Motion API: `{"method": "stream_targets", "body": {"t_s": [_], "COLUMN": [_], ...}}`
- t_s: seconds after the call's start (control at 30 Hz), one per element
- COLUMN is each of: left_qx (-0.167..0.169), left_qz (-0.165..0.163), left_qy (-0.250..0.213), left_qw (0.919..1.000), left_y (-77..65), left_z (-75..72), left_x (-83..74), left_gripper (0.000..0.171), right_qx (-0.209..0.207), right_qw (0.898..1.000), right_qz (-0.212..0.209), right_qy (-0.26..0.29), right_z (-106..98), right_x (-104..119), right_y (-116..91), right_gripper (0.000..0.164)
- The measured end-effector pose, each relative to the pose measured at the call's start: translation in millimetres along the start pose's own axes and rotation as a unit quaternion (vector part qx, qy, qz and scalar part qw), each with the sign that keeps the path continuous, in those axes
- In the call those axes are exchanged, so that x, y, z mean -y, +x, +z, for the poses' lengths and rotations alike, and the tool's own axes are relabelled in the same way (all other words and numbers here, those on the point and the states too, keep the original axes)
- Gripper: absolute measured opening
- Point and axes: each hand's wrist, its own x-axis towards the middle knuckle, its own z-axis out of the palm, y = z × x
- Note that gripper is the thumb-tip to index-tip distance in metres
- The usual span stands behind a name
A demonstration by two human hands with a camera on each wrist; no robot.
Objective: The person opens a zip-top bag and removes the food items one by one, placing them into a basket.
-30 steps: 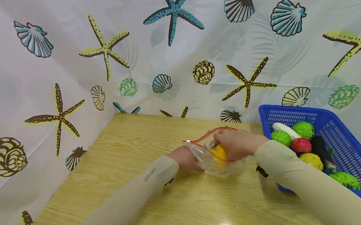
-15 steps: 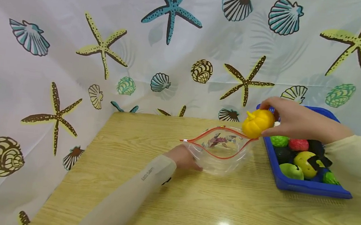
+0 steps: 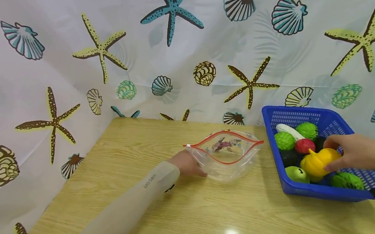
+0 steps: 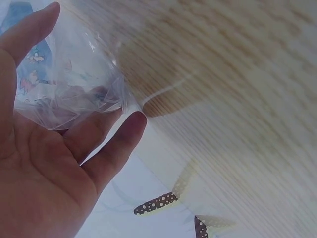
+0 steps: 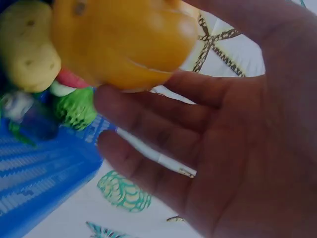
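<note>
My right hand grips a yellow-orange toy pumpkin between thumb and fingers, over the contents of the blue basket. In the right wrist view the pumpkin hangs at the fingertips, with the little finger off it. A clear zip bag with a red seal stands on the table, its mouth spread wide. My left hand holds the bag's left side. The left wrist view has the bag's plastic between the thumb and the fingers, some of which are hidden behind it.
Inside the basket lie a green pear-like toy, a red one, a long white one, bumpy green ones and a leafy green one. A patterned curtain hangs behind the wooden table.
My right hand has lifted the toy pumpkin out of the zip bag and carried it right, over the basket. The left hand has stayed at the bag.
</note>
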Motion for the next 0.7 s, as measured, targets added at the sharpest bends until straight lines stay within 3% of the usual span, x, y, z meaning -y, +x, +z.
{"method": "stream_targets", "body": {"t_s": [0.1, 0.2, 0.4, 0.57, 0.63, 0.7], "left_qx": [-0.007, -0.009, -0.007, -0.006, -0.015, -0.046], "left_qz": [0.008, 0.016, 0.001, -0.040, -0.065, -0.051], "left_qy": [0.001, 0.002, 0.004, -0.008, -0.019, -0.014], "left_qw": [0.9999, 0.9998, 1.0000, 0.9992, 0.9976, 0.9976], "left_y": [1.3, 3.5, 5.8, 7.4, 9.9, 17.4], "left_z": [0.2, 1.7, 2.8, 4.5, 7.1, 12.4], "left_x": [3.3, 6.0, 5.3, 3.9, 5.3, 10.3], "left_gripper": [0.059, 0.058, 0.059, 0.066, 0.070, 0.069], "right_qx": [0.043, 0.057, 0.016, 0.005, -0.003, -0.007], "right_qw": [0.999, 0.998, 0.999, 0.998, 0.997, 0.996], "right_qz": [-0.001, -0.012, -0.040, -0.059, -0.062, -0.071], "right_qy": [-0.005, -0.005, 0.006, 0.033, 0.042, 0.049], "right_z": [2.9, 4.5, 6.8, 8.6, 9.4, 10.5], "right_x": [-8.1, -11.2, -5.5, 9.1, 16.8, 24.3], "right_y": [-3.8, -5.1, -3.3, -4.2, -5.8, -6.9], "right_gripper": [0.070, 0.063, 0.050, 0.038, 0.034, 0.032]}}
